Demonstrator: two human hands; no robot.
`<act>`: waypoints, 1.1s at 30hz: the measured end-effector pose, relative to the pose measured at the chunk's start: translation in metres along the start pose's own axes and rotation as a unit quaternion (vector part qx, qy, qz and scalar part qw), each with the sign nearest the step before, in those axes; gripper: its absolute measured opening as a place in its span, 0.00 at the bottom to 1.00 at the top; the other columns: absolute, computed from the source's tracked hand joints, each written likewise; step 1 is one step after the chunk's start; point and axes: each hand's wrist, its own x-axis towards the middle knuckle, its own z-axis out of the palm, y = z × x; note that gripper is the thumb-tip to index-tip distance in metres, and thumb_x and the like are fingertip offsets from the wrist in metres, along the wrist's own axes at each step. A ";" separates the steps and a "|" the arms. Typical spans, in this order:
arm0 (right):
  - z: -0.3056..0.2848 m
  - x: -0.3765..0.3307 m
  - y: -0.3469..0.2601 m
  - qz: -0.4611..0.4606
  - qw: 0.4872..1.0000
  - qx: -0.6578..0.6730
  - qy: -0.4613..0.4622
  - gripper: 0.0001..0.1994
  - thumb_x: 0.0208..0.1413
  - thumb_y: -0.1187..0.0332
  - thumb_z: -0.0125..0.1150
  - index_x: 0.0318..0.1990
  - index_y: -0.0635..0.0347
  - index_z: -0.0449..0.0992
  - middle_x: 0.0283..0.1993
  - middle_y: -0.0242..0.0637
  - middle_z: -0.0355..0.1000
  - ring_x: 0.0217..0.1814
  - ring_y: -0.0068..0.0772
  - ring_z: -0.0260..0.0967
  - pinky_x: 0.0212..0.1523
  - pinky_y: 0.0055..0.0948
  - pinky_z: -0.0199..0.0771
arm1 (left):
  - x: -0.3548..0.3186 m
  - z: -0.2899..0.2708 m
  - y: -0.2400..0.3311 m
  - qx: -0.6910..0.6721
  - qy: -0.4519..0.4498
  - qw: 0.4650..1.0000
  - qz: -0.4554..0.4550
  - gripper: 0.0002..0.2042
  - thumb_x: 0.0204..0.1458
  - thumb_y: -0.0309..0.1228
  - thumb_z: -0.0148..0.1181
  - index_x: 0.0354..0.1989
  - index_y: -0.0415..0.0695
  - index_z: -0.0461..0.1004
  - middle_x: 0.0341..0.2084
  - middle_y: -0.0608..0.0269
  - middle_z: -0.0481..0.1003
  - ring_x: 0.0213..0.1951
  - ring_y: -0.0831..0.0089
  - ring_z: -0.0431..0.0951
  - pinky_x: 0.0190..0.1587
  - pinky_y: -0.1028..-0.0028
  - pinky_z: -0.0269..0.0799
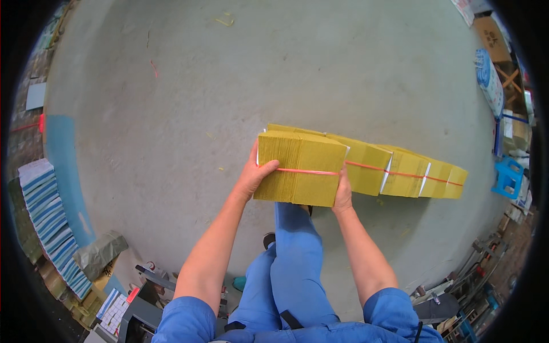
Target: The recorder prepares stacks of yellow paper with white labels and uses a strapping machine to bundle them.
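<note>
A thick block-shaped bundle of yellow paper point(303, 188), bound round its middle with a pinkish-red strap, is held up in front of my legs. My left hand point(255, 176) grips its left side, the thumb lying over the front face close to the strap. On the opposite side my right hand point(342, 193) presses against the edge, its fingers partly hidden behind the bundle. Directly behind and to the right stretches a row of similar yellow bundles point(409, 174) with white edges between them and a red strap across them. The held bundle covers the row's left end.
Grey floor point(171, 131) with a few paper scraps lies around me. At the left edge stands a long stack of blue-and-white bundles point(48, 211) by a grey plastic sheet point(103, 251). A dark machine point(143, 311) is near at lower left. A blue stool point(508, 176) stands far right.
</note>
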 end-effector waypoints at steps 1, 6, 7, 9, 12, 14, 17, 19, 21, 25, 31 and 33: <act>-0.004 0.002 0.000 -0.003 1.000 -0.003 0.000 0.29 0.71 0.53 0.34 0.70 0.66 0.54 0.70 0.44 0.57 0.71 0.39 0.54 0.68 0.30 0.54 | 0.001 0.002 0.000 0.011 -0.002 1.000 0.011 0.44 0.48 0.40 0.69 0.72 0.47 0.49 0.63 0.56 0.64 0.63 0.65 0.64 0.64 0.66 0.60; 0.000 -0.014 -0.026 -0.026 0.989 -0.143 0.024 0.30 0.71 0.52 0.35 0.70 0.66 0.54 0.71 0.45 0.56 0.72 0.39 0.53 0.70 0.31 0.50 | -0.008 0.012 0.011 0.044 0.011 0.999 0.029 0.39 0.51 0.40 0.65 0.70 0.45 0.53 0.60 0.54 0.67 0.62 0.64 0.66 0.64 0.66 0.61; 0.006 -0.023 -0.037 -0.035 0.989 -0.143 0.021 0.30 0.71 0.52 0.35 0.70 0.66 0.54 0.71 0.45 0.56 0.72 0.39 0.53 0.70 0.31 0.50 | -0.015 0.014 0.007 0.105 0.066 0.990 0.071 0.37 0.51 0.37 0.65 0.69 0.42 0.55 0.59 0.52 0.68 0.61 0.62 0.68 0.63 0.65 0.62; 0.008 -0.054 -0.055 -0.074 0.990 -0.117 -0.010 0.30 0.70 0.50 0.37 0.71 0.61 0.54 0.72 0.44 0.55 0.73 0.39 0.52 0.70 0.38 0.50 | -0.040 0.030 0.010 0.160 0.115 0.973 0.119 0.36 0.51 0.35 0.65 0.68 0.39 0.57 0.58 0.50 0.70 0.60 0.59 0.69 0.63 0.65 0.63; 0.034 -0.125 -0.108 -0.095 0.993 -0.053 -0.042 0.29 0.70 0.52 0.36 0.71 0.61 0.53 0.74 0.44 0.52 0.75 0.42 0.49 0.71 0.42 0.49 | -0.111 0.061 0.034 0.128 0.199 0.954 0.184 0.24 0.57 0.31 0.58 0.60 0.32 0.66 0.54 0.48 0.72 0.57 0.60 0.72 0.61 0.66 0.65; 0.043 -0.178 -0.149 -0.105 0.993 -0.017 -0.045 0.29 0.71 0.52 0.36 0.71 0.60 0.52 0.74 0.44 0.51 0.76 0.41 0.48 0.71 0.40 0.47 | -0.174 0.087 0.077 0.076 0.194 0.958 0.196 0.21 0.60 0.30 0.55 0.59 0.31 0.67 0.54 0.49 0.73 0.57 0.62 0.73 0.61 0.67 0.66; 0.055 -0.259 -0.200 -0.136 0.987 0.043 -0.069 0.28 0.71 0.52 0.35 0.71 0.60 0.53 0.73 0.45 0.52 0.76 0.40 0.49 0.71 0.40 0.48 | -0.277 0.095 0.140 -0.007 0.198 0.960 0.198 0.19 0.63 0.29 0.49 0.59 0.31 0.66 0.54 0.49 0.72 0.56 0.66 0.72 0.59 0.67 0.68; 0.070 -0.318 -0.236 -0.161 0.980 0.075 -0.095 0.28 0.70 0.53 0.37 0.70 0.60 0.55 0.72 0.46 0.54 0.74 0.41 0.51 0.70 0.41 0.51 | -0.352 0.086 0.172 -0.072 0.212 0.949 0.224 0.16 0.63 0.29 0.49 0.56 0.33 0.69 0.51 0.51 0.75 0.52 0.67 0.75 0.55 0.67 0.71; 0.075 -0.375 -0.259 -0.182 0.971 0.066 -0.138 0.29 0.68 0.52 0.39 0.70 0.61 0.55 0.71 0.47 0.56 0.73 0.42 0.53 0.69 0.41 0.53 | -0.434 0.079 0.193 -0.062 0.236 0.938 0.246 0.15 0.63 0.29 0.48 0.54 0.33 0.70 0.49 0.52 0.75 0.50 0.68 0.76 0.53 0.67 0.72; 0.103 -0.458 -0.284 -0.164 0.952 0.043 -0.254 0.30 0.65 0.50 0.45 0.67 0.61 0.59 0.65 0.46 0.64 0.67 0.43 0.62 0.65 0.42 0.60 | -0.579 0.072 0.207 -0.034 0.302 0.918 0.256 0.13 0.63 0.27 0.48 0.50 0.33 0.72 0.44 0.53 0.77 0.46 0.69 0.78 0.51 0.68 0.74; 0.166 -0.548 -0.296 -0.038 0.852 -0.057 -0.519 0.25 0.65 0.58 0.47 0.65 0.64 0.62 0.62 0.50 0.67 0.64 0.44 0.65 0.61 0.41 0.65 | -0.723 0.115 0.164 -0.142 0.485 0.810 0.298 0.11 0.63 0.24 0.46 0.49 0.34 0.73 0.42 0.54 0.78 0.44 0.70 0.78 0.52 0.68 0.74; 0.183 -0.566 -0.284 -0.009 0.794 -0.114 -0.598 0.25 0.66 0.57 0.47 0.65 0.63 0.61 0.61 0.49 0.68 0.63 0.44 0.66 0.60 0.42 0.67 | -0.751 0.136 0.138 -0.194 0.564 0.741 0.308 0.11 0.64 0.24 0.47 0.49 0.34 0.73 0.42 0.54 0.78 0.44 0.70 0.78 0.51 0.69 0.74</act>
